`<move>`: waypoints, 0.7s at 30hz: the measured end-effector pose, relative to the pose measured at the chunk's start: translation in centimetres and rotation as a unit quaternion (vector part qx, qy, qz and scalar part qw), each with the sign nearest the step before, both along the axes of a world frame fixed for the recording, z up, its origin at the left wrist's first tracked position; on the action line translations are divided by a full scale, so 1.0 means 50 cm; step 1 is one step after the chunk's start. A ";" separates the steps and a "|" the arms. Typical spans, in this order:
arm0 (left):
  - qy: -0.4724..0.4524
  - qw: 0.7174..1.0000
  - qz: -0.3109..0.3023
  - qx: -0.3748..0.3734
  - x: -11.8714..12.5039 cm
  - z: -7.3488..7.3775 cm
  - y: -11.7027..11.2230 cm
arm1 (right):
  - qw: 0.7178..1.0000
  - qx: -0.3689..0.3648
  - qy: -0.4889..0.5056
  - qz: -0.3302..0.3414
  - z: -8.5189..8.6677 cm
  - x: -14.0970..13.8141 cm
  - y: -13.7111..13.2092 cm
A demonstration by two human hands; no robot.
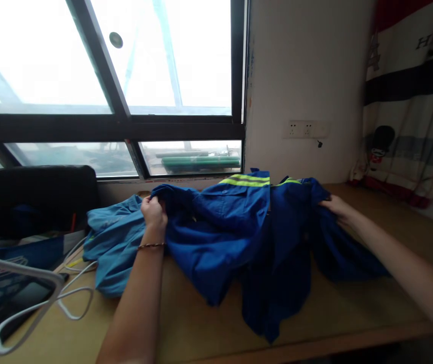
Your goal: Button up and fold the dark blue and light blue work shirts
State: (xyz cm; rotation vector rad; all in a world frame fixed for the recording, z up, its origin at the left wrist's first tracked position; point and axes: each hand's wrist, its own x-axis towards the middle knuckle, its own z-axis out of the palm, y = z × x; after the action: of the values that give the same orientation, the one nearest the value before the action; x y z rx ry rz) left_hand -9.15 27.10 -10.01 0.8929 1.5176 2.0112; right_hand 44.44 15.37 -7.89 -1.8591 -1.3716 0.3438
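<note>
The dark blue jacket (216, 237) is held partly raised over the desk (189, 323), its left side gripped by the left hand (154, 212), its right side by the right hand (336, 207). Spreading of the jacket is judged to be in hand; an even two-handed pull is called for. Room just left of the jacket is taken by a light blue garment (120, 247); to its right, bare desk is noted. The front edge is found near the jacket's lowest corner.
</note>
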 end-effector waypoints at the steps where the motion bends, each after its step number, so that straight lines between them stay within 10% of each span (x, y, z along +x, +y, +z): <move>1: 0.035 0.999 -0.013 -0.016 0.009 -0.008 0.002 | 0.998 -0.043 -0.043 0.008 -0.008 -0.023 0.008; 7: 0.384 0.908 -0.044 -0.161 0.029 -0.044 -0.002 | 0.967 0.004 -0.223 0.121 -0.032 -0.226 -0.090; 12: 0.547 0.807 -0.050 -0.219 0.031 0.004 -0.040 | 0.919 -0.036 -0.249 0.304 -0.104 -0.403 -0.279; 17: 0.587 0.699 -0.302 -0.275 0.021 0.058 -0.126 | 0.924 -0.045 -0.298 0.236 -0.207 -0.402 -0.328; 21: 0.643 0.584 -0.391 -0.304 0.018 0.012 -0.207 | 0.919 0.033 -0.302 0.250 -0.241 -0.365 -0.315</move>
State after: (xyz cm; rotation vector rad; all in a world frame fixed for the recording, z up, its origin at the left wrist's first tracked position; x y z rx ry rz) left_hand -8.25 16.77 -9.40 2.2955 1.6148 -0.1130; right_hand 26.19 -0.38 -19.95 -1.5929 -2.2578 -0.0483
